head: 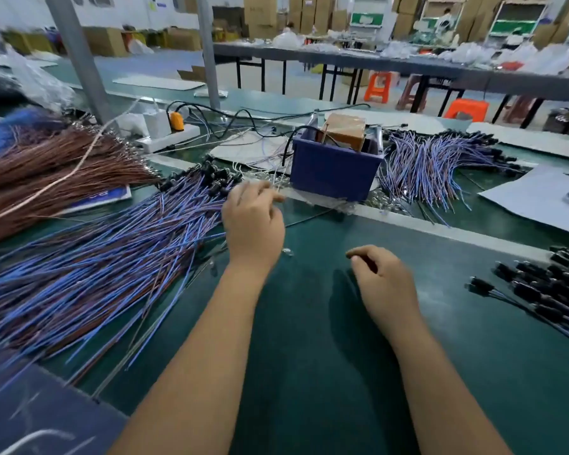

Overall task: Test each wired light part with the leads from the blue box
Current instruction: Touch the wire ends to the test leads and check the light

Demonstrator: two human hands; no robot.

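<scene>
Left hand [253,221] reaches the near edge of the big pile of blue-wired black light parts [112,257] at left, wires running left-near; fingers curled, grip unclear. Right hand [383,277] loosely curled, empty. Blue plastic box [332,172] just beyond.

Green bench [309,323] — wire heaps [96,264], blue box [332,174].

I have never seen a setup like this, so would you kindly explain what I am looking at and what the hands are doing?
This single picture comes from a camera worn on a person's head, looking down at a green workbench. No machine works here, only two bare hands. The left hand reaches toward thin pale leads near the blue box; whether it grips them is unclear. The right hand hangs loosely curled, holding nothing visible. Piles of blue-wired parts lie left, more behind the box and at right.
</scene>
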